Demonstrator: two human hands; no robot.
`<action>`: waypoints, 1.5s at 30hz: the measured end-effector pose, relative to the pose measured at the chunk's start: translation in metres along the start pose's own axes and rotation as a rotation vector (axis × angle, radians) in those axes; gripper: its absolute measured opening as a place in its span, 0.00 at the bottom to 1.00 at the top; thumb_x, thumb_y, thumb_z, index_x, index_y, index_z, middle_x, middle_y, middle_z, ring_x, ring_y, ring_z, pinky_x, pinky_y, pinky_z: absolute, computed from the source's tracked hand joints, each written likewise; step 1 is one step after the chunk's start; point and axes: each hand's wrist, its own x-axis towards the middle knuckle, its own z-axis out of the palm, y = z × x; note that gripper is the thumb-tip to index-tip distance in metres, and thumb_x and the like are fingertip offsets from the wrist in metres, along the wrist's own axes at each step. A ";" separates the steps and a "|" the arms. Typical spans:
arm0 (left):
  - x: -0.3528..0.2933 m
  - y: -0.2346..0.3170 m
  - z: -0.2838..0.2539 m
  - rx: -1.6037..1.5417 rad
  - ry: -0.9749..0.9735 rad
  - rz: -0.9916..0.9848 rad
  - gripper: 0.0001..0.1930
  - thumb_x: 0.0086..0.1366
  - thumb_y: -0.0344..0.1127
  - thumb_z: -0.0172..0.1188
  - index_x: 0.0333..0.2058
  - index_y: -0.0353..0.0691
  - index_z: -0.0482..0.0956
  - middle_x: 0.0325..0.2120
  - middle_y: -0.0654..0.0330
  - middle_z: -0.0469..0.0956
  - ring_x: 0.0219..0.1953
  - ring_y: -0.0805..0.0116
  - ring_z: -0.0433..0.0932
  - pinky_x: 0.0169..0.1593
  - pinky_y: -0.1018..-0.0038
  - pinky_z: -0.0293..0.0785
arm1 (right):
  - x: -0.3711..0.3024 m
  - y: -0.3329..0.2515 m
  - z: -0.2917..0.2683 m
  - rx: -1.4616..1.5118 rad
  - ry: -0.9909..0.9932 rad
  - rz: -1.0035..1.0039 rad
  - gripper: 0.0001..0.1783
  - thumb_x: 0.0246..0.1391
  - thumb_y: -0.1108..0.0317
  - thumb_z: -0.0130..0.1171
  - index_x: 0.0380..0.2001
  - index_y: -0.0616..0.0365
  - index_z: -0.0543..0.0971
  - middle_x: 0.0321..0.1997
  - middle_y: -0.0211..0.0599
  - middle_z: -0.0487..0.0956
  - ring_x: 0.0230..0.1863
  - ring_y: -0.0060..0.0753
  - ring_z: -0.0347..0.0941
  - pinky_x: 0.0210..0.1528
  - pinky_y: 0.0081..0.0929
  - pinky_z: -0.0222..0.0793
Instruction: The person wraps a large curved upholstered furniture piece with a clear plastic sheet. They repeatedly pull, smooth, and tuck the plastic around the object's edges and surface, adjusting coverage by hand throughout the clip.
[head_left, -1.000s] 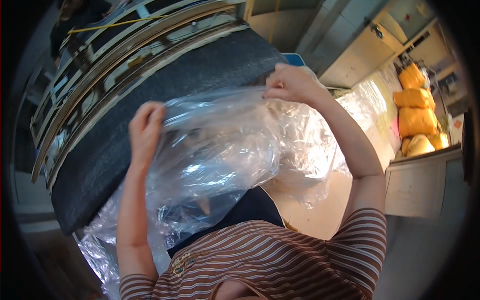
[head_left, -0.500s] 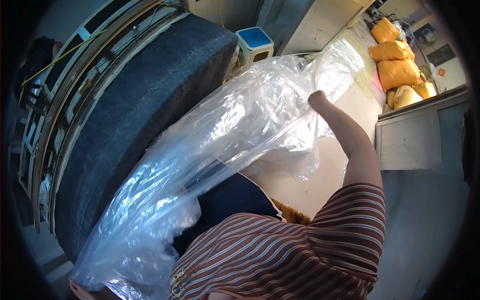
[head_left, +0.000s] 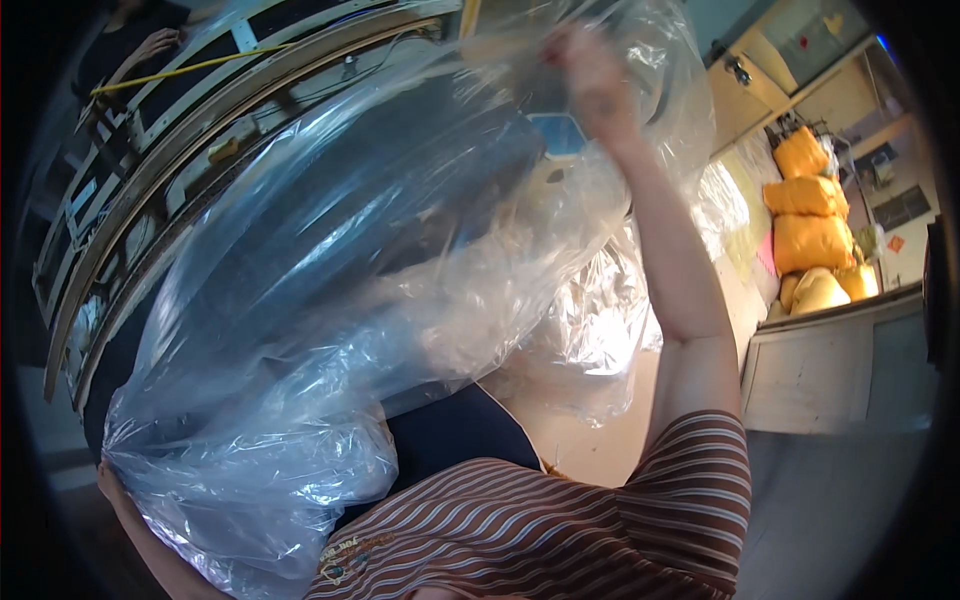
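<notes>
A large clear plastic sheet [head_left: 430, 290] spreads in front of me, wrinkled and shiny, ballooning up over a dark padded surface [head_left: 330, 200] that shows through it. At the far left, my left hand [head_left: 108, 478] is closed on a gathered edge of the sheet, with folds fanning out from it. My right hand [head_left: 590, 85] is lifted high at the upper middle, closed on the sheet's other side. Motion blurs its fingers. Part of the sheet hangs in crumpled folds below my right forearm and against my body.
Behind the dark surface runs a curved frame [head_left: 130, 205] with a yellow rod [head_left: 180, 70]. Another person's hand [head_left: 155, 45] is at the upper left. A blue-topped stool [head_left: 558, 135] shows through the plastic. Orange sacks [head_left: 812, 240] are piled at the right, behind a pale cabinet [head_left: 810, 375].
My right hand has swung up and away, raising the plastic over the dark surface. My left hand has moved up a little, still holding its edge. The view has shifted.
</notes>
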 end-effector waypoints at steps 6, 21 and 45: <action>-0.001 -0.020 -0.024 -0.318 -0.159 -0.082 0.25 0.65 0.51 0.50 0.44 0.31 0.78 0.34 0.54 0.80 0.33 0.65 0.76 0.40 0.70 0.72 | -0.049 0.013 0.108 -0.019 -0.357 0.218 0.26 0.59 0.55 0.50 0.53 0.63 0.70 0.56 0.51 0.70 0.58 0.52 0.65 0.60 0.39 0.60; -0.060 0.127 0.045 -0.118 0.685 0.067 0.19 0.58 0.53 0.58 0.31 0.41 0.82 0.21 0.58 0.76 0.26 0.66 0.75 0.35 0.70 0.69 | 0.029 -0.045 0.152 -0.709 -0.301 -0.072 0.18 0.61 0.57 0.46 0.41 0.60 0.75 0.45 0.48 0.74 0.48 0.55 0.70 0.48 0.47 0.66; -0.019 0.135 0.065 -0.171 0.511 0.211 0.21 0.61 0.54 0.55 0.41 0.44 0.82 0.38 0.55 0.81 0.43 0.59 0.78 0.48 0.71 0.69 | -0.119 -0.271 0.035 1.796 -0.949 0.492 0.16 0.52 0.51 0.61 0.32 0.52 0.76 0.31 0.31 0.76 0.29 0.29 0.71 0.33 0.28 0.69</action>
